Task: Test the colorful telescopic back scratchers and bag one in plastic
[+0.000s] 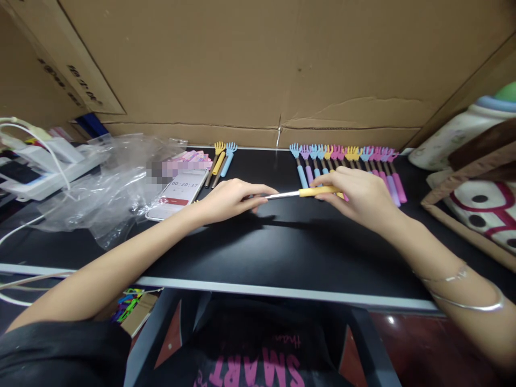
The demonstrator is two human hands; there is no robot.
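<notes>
A back scratcher (284,194) with a yellow handle and a thin silver rod is held level above the black table, between my two hands. My left hand (237,200) is closed in a pinch on the rod's left end; the fingers hide whatever is at that tip. Around the yellow handle, my right hand (357,196) is closed with thumb and fingers. Behind the right hand lies a row of back scratchers (302,172) with blue, purple, yellow and pink claw heads. Beyond the left hand are a yellow-headed scratcher (219,161) and a blue-headed scratcher (229,161), partly beside dark rods.
Left of the hands lie a phone (179,193) showing a timer, clear plastic bags (108,183) and a white power strip (60,174) with cables. A cardboard wall (258,70) closes off the back. At right stand a bottle (455,134) and a patterned bag (484,204).
</notes>
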